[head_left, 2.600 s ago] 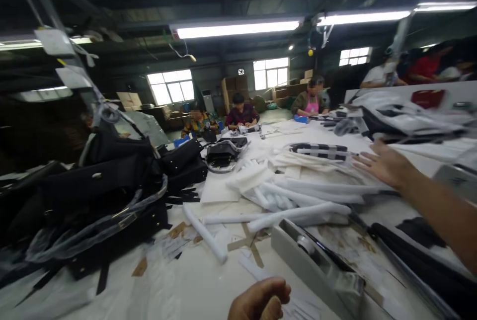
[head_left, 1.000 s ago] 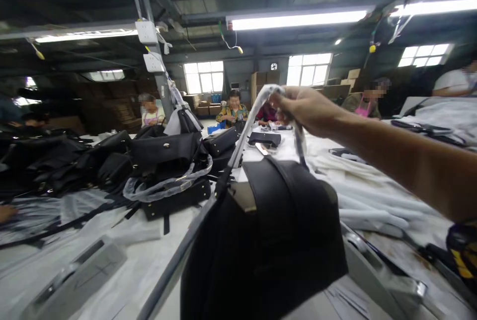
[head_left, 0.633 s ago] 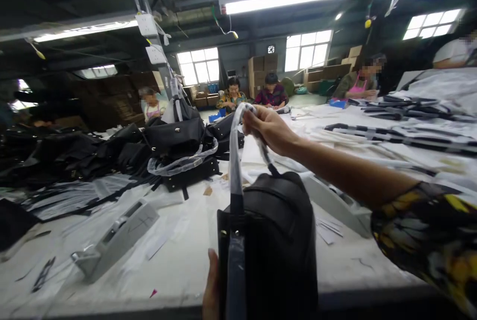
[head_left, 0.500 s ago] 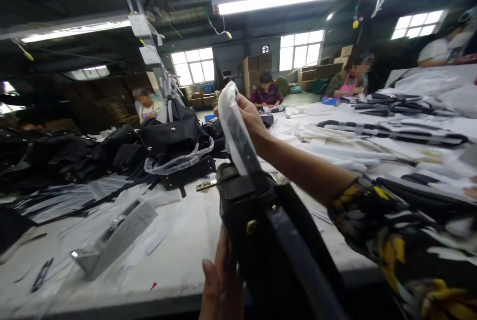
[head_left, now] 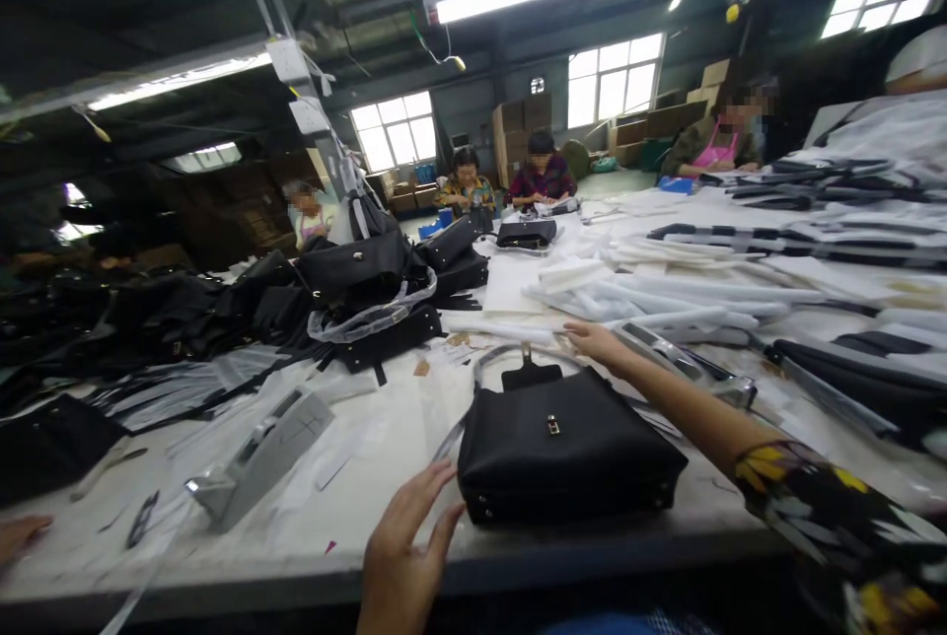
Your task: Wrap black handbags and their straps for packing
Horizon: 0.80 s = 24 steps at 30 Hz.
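A black handbag [head_left: 569, 448] lies on the worktable in front of me, its small gold-coloured clasp facing up. Its flap tab [head_left: 531, 377] points away from me, and a plastic-wrapped handle [head_left: 479, 369] arches out behind it. My left hand [head_left: 406, 541] is open at the bag's near left corner, thumb and fingers apart; whether it touches the leather is hard to tell. Beyond the bag's far right side, my right hand [head_left: 601, 347] reaches out with fingers extended, by the end of a white strip [head_left: 510, 324]. Nothing shows in its grasp.
A grey tape dispenser [head_left: 270, 458] stands to the left, another dispenser [head_left: 677, 359] right of the bag. Black bags [head_left: 362, 270] are piled behind on the left. White strips [head_left: 651, 295] cover the right side. Another person's hand [head_left: 22, 536] shows at far left; several people sit opposite.
The bag, upright with my right hand gripping its wrapped handle, now lies down on the table. My right hand has let go and moved right and down; my left hand has come off its side.
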### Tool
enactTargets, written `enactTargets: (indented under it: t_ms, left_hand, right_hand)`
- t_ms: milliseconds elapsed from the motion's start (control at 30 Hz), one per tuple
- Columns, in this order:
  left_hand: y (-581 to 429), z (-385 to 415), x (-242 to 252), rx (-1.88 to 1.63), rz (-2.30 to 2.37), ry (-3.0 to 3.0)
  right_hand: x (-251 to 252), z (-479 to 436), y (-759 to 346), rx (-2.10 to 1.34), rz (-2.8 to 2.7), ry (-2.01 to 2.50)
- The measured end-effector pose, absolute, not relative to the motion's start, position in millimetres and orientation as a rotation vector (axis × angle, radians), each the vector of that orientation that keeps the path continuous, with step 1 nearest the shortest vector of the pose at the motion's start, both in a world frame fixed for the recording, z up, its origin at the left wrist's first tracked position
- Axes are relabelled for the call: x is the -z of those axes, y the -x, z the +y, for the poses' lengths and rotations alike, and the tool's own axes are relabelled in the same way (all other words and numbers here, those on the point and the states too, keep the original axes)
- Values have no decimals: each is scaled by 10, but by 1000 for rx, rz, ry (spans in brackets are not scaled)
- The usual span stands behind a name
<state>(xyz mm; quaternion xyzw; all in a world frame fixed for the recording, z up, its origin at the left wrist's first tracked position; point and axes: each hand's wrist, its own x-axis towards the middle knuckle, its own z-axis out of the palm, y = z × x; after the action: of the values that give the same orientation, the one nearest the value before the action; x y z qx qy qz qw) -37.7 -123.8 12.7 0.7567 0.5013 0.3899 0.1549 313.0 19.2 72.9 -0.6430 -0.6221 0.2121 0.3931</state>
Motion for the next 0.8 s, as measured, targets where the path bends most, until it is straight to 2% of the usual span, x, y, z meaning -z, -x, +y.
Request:
enactTargets:
  t_ms: [133,233,367,567,800]
  left_hand:
    - [327,-1023,-8,-924,1342,-2386]
    - [113,-941,56,-810,1282,-2397]
    - [42,-983,124,-825,1382,-2435]
    - [135,-1133,-36,-678,1455,-2709]
    - [-375,-846,-345,-293,991,-2994]
  right_hand:
    - [-370,-376,-3486,-596,-1741,1571]
    - [-236,-889,-3531,-445,-2027,1429]
    - [-166,-1281,-3496,-225,-2276,1394]
    - [-233,-1296,-3316,1,-2447,1304]
    - [-331,-1126,-3110,15,-2623,1209]
